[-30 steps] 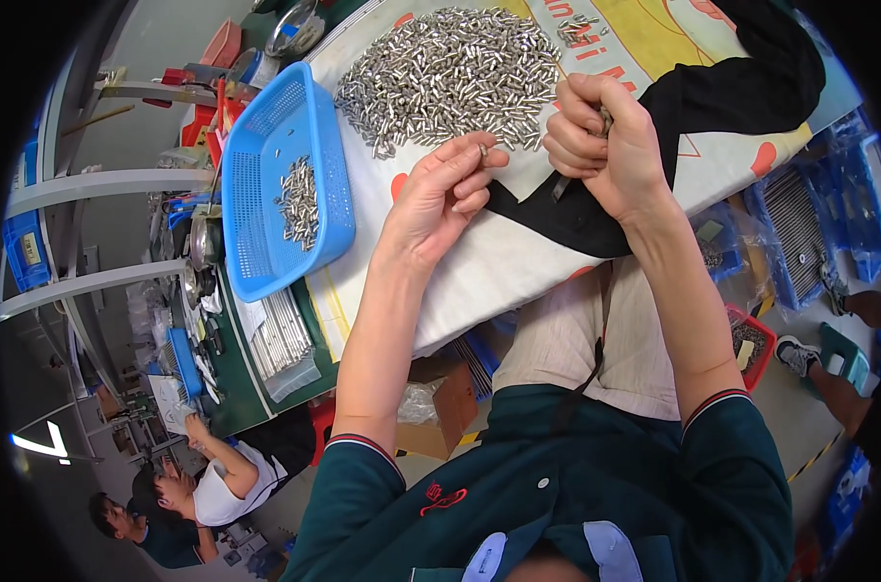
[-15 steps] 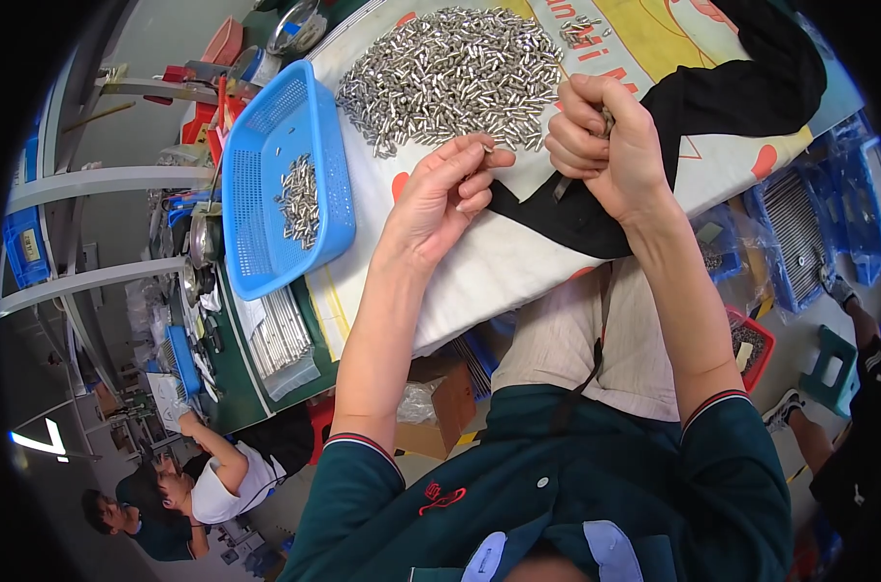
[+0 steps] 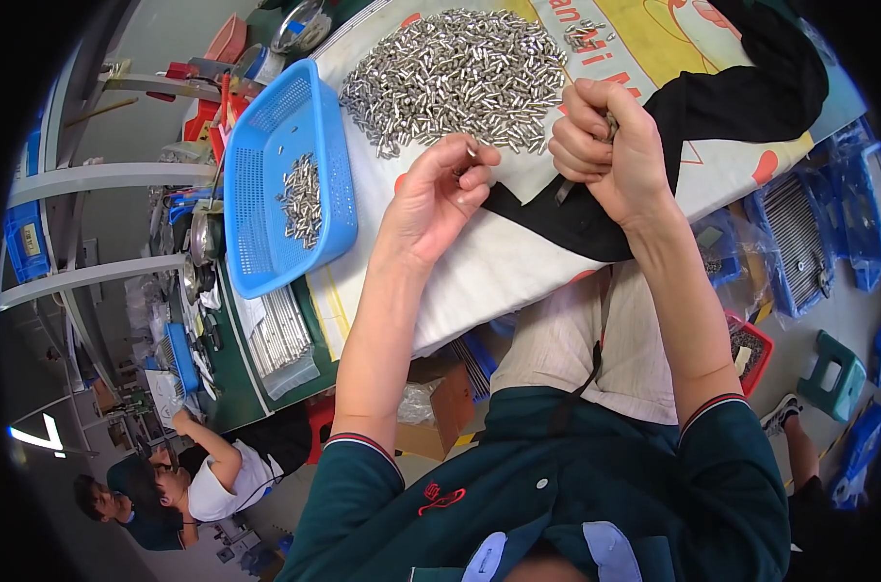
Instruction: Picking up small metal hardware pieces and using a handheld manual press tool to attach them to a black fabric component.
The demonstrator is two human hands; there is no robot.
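A large heap of small shiny metal pins (image 3: 450, 82) is spread on the white printed cloth (image 3: 518, 276) in front of me. Just below its near edge, my left hand (image 3: 440, 194) is closed in a pinch, with one metal pin's end showing at the fingertips. To its right, my right hand (image 3: 610, 150) is curled into a fist. Metal pieces like those in the heap peek out between its thumb and fingers; how many it holds is hidden. A black cloth (image 3: 581, 228) lies under and beside the right hand, with a small dark flat piece on it.
On the left stands a blue plastic basket (image 3: 339, 194) holding some pins. Metal rods (image 3: 280, 335) lie below it on the green table. A few loose pins (image 3: 584, 36) lie far right of the heap. Trays, a red bin (image 3: 751, 354) and a green stool (image 3: 831, 373) stand right. Two people are at lower left.
My left fingers have curled inward and the pin at their tips has turned more upright. My right fist stays almost in place. At the far right, a person has moved down toward the picture's edge.
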